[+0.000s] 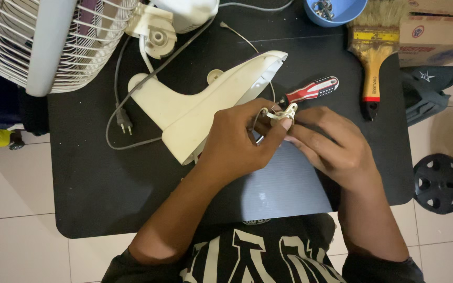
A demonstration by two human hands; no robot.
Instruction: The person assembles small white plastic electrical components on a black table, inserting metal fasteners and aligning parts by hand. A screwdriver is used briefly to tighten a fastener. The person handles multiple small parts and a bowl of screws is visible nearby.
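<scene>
Right now your left hand and right hand both pinch a small white part between them, just above the counter, beside the screwdriver.

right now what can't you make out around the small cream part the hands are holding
- Small cream plastic part: head view, left hand and right hand fingers cover most of it; shape unclear.
- Red-and-white-handled screwdriver: tip hidden behind the hands.
- Blue plastic bowl: cut by top edge; metal bits inside too small.
- White wire fan grille: cropped at top-left.
</scene>
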